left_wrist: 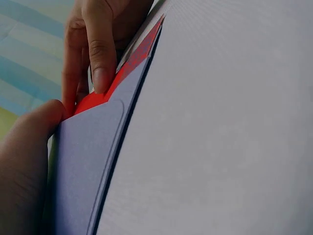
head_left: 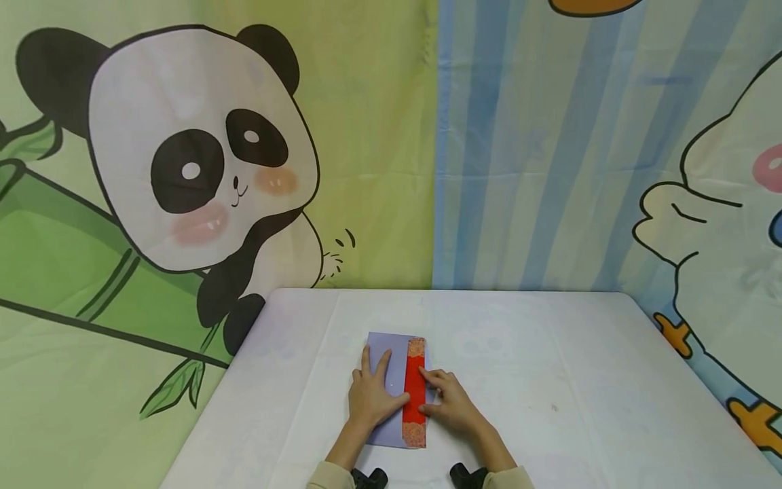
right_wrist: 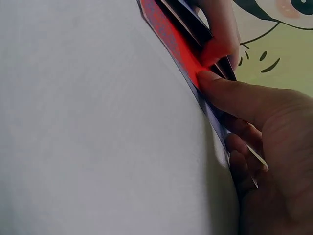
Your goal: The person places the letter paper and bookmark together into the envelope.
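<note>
A flat purple card, seemingly in more than one layer, lies on the white table, with a red strip patterned at both ends running along its right side. My left hand rests on the card with fingers spread, its thumb reaching the strip's left edge. From the other side, my right hand pinches the right edge: in the right wrist view its thumb presses on the red strip while other fingers curl beneath. The left wrist view shows the purple layer standing slightly raised beside the red.
The white table stretches around the card. Behind it hang a green curtain with a panda and a blue striped curtain. Black wrist devices sit at the sleeves.
</note>
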The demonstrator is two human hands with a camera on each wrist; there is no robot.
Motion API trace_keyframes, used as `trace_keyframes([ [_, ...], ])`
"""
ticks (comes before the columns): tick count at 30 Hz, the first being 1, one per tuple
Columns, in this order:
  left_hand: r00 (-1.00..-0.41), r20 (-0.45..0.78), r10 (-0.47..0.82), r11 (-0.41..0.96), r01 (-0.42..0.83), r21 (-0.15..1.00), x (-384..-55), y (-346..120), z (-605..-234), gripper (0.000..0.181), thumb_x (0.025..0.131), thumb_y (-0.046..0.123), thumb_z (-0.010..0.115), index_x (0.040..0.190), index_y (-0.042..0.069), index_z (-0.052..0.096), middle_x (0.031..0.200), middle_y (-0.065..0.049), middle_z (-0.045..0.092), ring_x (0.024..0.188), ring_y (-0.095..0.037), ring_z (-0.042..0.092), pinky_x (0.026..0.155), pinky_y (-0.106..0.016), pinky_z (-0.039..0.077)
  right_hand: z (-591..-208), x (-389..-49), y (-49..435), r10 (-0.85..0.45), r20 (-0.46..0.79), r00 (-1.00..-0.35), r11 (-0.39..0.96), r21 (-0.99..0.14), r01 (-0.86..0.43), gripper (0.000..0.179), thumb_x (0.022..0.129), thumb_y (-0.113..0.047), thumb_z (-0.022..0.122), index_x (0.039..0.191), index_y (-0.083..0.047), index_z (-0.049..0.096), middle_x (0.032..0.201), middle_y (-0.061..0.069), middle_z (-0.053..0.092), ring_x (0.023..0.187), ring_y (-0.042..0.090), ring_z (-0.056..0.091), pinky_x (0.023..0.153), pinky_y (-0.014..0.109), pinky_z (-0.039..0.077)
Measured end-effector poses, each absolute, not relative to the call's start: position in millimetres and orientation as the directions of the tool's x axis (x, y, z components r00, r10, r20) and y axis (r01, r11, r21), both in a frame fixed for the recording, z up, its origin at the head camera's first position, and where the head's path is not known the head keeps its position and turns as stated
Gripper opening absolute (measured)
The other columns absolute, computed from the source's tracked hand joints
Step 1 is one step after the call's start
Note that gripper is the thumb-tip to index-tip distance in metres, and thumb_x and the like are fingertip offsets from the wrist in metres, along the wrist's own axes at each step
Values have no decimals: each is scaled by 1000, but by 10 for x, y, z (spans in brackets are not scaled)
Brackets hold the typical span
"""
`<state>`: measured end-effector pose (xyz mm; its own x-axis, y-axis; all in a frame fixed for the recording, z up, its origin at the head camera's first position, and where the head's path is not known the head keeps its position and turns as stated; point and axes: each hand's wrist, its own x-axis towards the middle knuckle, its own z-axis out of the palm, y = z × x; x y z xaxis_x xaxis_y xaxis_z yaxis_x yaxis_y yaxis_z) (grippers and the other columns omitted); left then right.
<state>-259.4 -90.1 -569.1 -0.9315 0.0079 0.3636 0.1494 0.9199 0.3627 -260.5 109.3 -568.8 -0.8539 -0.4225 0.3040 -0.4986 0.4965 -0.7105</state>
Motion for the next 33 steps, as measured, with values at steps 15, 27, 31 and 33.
trace_keyframes([
  [15,-929,370,-15,922,130,365,-2610,-896,-5704,87,59,58,66,136,24,46,147,-17,24,79,-25,45,53,-30,39,-5673,-2546,1074,-404,329,-853,549,-659,-514,76,68,-27,80,134,-5,48,106,2,53,91,16,42,76,29,39],
  [27,-934,356,-17,921,124,370,-2597,-907,-5720,87,60,58,66,137,24,45,147,-17,22,81,-26,46,55,-31,40,-5718,-2581,1191,-391,288,-874,656,-580,-484,91,62,-53,77,133,-4,48,131,9,44,111,22,40,92,43,37],
  [31,-934,358,-14,921,127,369,-2597,-911,-5716,87,60,58,66,137,24,45,147,-17,22,81,-26,46,55,-30,39,-5713,-2597,1183,-422,310,-852,667,-530,-524,89,63,-53,76,133,-5,49,136,12,41,114,27,40,92,47,35],
  [33,-934,357,-13,922,127,366,-2600,-912,-5712,87,60,58,66,137,24,45,148,-16,22,81,-26,46,54,-30,39,-5699,-2598,1171,-432,315,-845,669,-517,-534,89,63,-53,76,134,-6,49,138,14,40,116,31,39,92,50,33],
])
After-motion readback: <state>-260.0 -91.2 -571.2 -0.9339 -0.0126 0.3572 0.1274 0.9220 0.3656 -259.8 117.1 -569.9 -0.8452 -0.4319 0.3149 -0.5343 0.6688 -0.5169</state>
